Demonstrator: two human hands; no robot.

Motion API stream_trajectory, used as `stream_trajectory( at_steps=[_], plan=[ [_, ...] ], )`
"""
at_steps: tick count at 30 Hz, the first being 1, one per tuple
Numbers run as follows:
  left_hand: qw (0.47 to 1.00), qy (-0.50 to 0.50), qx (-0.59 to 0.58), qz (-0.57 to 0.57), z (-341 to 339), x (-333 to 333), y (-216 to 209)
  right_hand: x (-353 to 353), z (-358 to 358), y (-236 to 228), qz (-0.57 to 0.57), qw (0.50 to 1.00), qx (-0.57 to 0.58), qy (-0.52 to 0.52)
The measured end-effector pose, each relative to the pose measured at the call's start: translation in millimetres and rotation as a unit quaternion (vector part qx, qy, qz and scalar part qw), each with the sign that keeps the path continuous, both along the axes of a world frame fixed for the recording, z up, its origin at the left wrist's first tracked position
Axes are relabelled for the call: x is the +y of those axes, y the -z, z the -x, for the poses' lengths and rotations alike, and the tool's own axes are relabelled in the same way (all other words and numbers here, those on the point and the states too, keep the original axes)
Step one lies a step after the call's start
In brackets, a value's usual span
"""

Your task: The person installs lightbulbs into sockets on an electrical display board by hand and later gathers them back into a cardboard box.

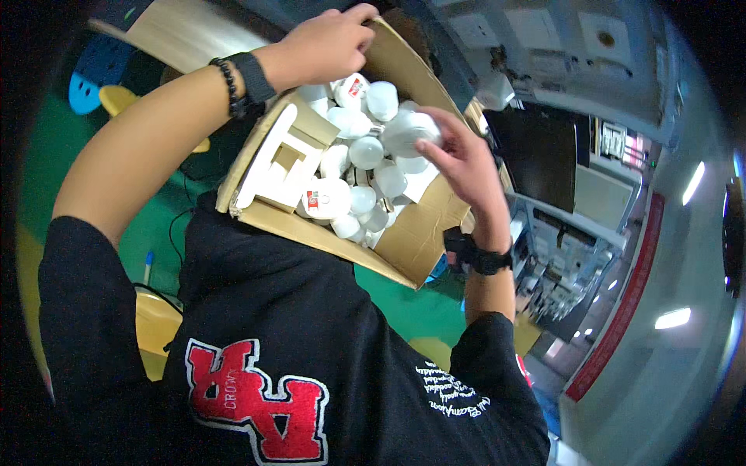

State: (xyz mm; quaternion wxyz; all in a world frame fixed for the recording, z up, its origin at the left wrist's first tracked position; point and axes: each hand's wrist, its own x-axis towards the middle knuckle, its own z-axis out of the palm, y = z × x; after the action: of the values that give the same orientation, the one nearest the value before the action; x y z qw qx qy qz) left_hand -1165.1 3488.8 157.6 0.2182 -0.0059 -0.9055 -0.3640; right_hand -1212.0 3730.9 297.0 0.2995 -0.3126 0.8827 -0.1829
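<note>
An open cardboard box point(447, 225) sits tilted in front of my body. Inside lies a heap of white light bulbs point(366, 153), some with a metal cap showing and a few with red labels. My left hand point(330, 45) has its fingers curled over the box's far rim. My right hand point(465, 161) is over the right part of the heap, thumb and fingers round a white light bulb point(412, 133), slightly blurred. Along the box's left inner side stands a white carton piece with a square cutout point(266, 159).
A wooden tabletop point(194, 35) lies beyond the box. Blue point(84, 93) and yellow point(118, 99) stool seats stand at the left on a green floor point(58, 171). A yellow seat point(158, 320) is beside me. A dark screen point(536, 155) is at the right.
</note>
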Motion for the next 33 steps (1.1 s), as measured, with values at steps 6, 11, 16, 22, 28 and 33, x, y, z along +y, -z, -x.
stream_trajectory(
  at_steps=[6,11,16,22,28,33],
  plan=[
    [0.999,0.037,-0.012,-0.023,23,10,-10,49,2,-13,0.251,0.926,-0.222,0.174],
    [0.996,0.055,-0.062,-0.018,47,34,-26,93,-14,-37,0.567,0.63,-0.48,0.227],
    [0.998,0.036,-0.049,0.012,57,52,-31,121,-27,-61,0.679,0.451,-0.54,0.21],
    [0.996,0.051,-0.074,0.02,65,67,-31,152,-45,-71,0.74,0.347,-0.52,0.248],
    [0.994,0.056,-0.092,0.034,70,71,-26,172,-54,-62,0.772,0.256,-0.538,0.22],
    [0.997,0.05,-0.013,0.06,74,77,-27,209,-34,-32,0.718,0.495,-0.399,0.282]
  ],
)
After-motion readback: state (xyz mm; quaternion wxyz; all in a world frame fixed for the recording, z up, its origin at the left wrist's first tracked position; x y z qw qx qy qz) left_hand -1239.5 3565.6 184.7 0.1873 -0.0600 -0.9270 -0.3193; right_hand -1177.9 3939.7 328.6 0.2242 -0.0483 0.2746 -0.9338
